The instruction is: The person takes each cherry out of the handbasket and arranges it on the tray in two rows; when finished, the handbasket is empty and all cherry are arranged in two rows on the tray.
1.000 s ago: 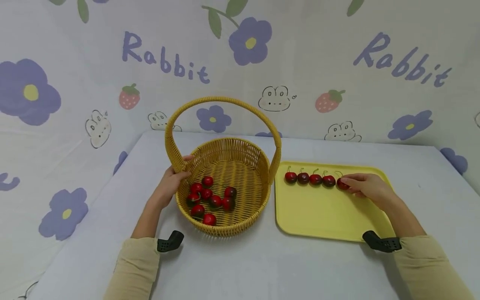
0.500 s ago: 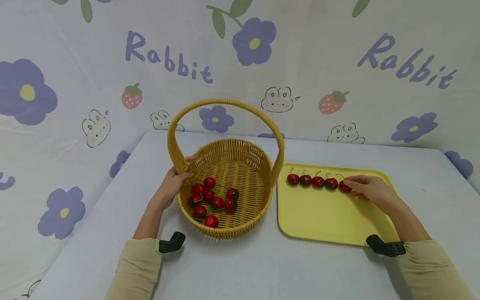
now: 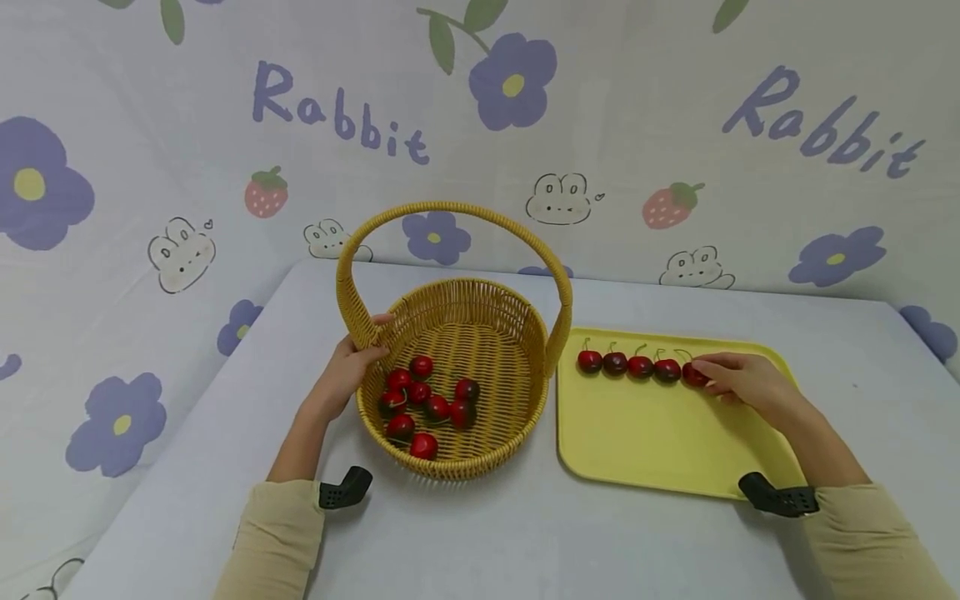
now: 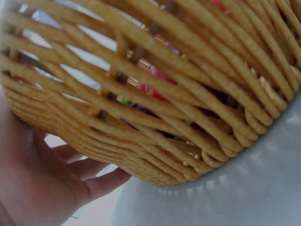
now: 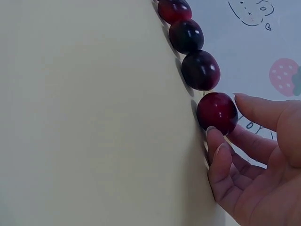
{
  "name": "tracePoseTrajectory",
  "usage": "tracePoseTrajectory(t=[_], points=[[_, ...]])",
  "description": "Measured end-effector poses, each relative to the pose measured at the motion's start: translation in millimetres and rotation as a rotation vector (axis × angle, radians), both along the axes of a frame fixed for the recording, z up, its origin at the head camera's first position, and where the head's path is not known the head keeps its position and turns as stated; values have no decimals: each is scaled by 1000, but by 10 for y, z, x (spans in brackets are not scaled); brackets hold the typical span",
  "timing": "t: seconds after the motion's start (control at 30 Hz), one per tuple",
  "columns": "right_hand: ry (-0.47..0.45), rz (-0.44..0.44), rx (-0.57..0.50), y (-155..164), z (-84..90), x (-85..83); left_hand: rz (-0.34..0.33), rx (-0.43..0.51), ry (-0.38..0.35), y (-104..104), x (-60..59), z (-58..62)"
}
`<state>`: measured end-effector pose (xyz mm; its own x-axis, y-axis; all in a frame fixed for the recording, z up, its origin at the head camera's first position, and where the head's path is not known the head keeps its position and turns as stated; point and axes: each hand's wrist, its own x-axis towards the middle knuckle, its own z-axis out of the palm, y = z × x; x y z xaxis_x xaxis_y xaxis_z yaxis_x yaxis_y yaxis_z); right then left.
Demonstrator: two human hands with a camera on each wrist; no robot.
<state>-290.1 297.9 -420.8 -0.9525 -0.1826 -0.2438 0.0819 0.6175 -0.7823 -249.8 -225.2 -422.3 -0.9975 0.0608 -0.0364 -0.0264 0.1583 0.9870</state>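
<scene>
At the left side of a yellow wicker basket (image 3: 480, 292), my left hand (image 3: 347, 371) grips the rim by the foot of its tall handle. Several red cherries (image 3: 437, 408) lie in the basket, mostly towards its left and front. To the right, a row of cherries with stems (image 3: 640, 367) runs along the back of a yellow tray (image 3: 637, 442). My right hand (image 3: 746, 385) holds the cherry (image 5: 217, 113) at the row's right end, fingers and thumb about it. In the left wrist view, weave hides part of my left hand's fingers (image 4: 106, 183).
A white cloth (image 3: 525, 533) covers the table under basket and tray. Behind rises a white curtain (image 3: 465, 167) printed with purple flowers, strawberries and rabbits. The basket's arched handle (image 3: 453, 207) stands upright, close to the tray's left edge. Black cameras sit on both wrists.
The whole head view has drifted slightly, so things appear a little further right and lower. Both hands keep their places at the basket and the end cherry.
</scene>
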Motion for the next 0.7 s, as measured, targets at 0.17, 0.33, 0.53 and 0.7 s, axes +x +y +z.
tracePoseTrajectory(t=[0.17,0.33,0.53,0.7], points=[[2,18,14,2,5,-11,0,10,9,-4,7,1],[-8,-16,68,13,28,-4,1,15,11,-8,7,9],[46,-85,93,-24,169,83,0,6,16,-9,9,10],[78,-55,81,-170,333,146,3,0,14,-11,17,9]])
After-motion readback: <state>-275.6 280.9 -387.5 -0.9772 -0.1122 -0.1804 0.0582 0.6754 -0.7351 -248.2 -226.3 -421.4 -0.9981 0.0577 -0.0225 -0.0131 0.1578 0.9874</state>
